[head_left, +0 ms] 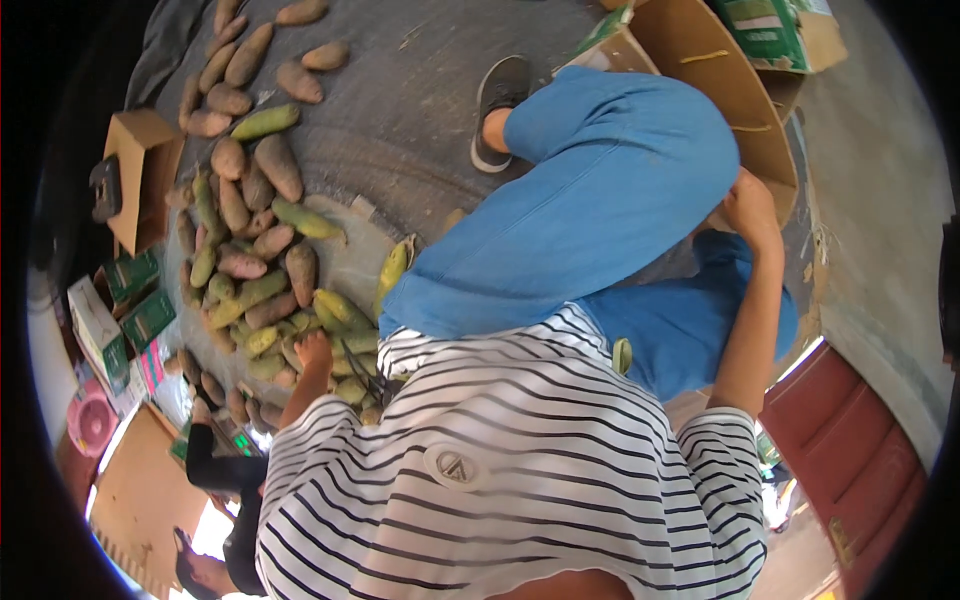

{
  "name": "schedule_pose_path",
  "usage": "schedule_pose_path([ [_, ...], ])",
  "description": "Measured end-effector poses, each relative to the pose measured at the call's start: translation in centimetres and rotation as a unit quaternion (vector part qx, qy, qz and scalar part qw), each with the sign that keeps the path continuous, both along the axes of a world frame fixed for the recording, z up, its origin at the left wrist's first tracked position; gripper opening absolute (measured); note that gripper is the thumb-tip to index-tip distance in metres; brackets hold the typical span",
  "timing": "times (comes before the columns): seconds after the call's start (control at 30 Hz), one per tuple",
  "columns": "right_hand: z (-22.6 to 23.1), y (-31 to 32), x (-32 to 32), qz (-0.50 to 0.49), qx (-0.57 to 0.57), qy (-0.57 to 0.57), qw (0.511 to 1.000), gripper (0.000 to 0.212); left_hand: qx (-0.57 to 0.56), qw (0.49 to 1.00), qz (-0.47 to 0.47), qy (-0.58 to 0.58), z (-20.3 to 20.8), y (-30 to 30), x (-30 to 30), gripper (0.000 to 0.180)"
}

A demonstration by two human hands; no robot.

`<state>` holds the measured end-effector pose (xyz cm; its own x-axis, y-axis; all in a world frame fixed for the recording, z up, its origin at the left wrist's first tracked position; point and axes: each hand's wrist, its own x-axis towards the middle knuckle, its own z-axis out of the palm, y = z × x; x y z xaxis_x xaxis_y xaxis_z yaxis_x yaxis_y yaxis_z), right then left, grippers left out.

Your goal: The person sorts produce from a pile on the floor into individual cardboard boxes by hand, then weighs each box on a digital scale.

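My left hand [313, 350] rests at the near edge of a heap of long green and yellowish cucumber-like fruits [340, 310]. Its fingers look curled, and whatever they hold is hidden. Just right of it, a dark thin tool [368, 375], perhaps scissors, lies partly hidden by my striped shirt. Brown and pinkish tubers like sweet potatoes [278, 167] are mixed into the heap and spread farther off. Beside my bent knee, my right hand [750, 207] is next to an open cardboard box [690, 55]; its fingers are partly hidden behind the blue trouser leg.
A dark cloth [410, 120] covers the ground. At the far left stands an open carton [150, 180], with green-and-white boxes [100, 330] and a pink basin [92, 418] nearer. Another person's dark sleeve [215, 470] shows lower left. A red door [850, 470] is at right.
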<state>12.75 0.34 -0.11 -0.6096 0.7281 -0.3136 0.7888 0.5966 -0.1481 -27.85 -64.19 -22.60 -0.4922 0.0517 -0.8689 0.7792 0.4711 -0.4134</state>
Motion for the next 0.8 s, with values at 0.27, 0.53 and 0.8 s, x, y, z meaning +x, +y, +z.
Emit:
schedule_pose_path([
  [0.27,-0.8,0.2,0.4,-0.007,0.019,0.030,0.999,0.028,-0.015,0.992,0.017,-0.121,2.2,2.9,-2.0,0.075],
  [0.53,-0.2,-0.5,-0.8,-0.016,0.007,0.016,1.000,0.027,-0.045,0.971,-0.017,-0.235,2.6,17.3,-2.7,0.045],
  [0.8,-0.3,-0.4,-0.1,-0.005,0.001,-0.006,1.000,0.027,0.367,0.911,-0.168,-0.083,17.3,36.6,-5.1,0.045],
])
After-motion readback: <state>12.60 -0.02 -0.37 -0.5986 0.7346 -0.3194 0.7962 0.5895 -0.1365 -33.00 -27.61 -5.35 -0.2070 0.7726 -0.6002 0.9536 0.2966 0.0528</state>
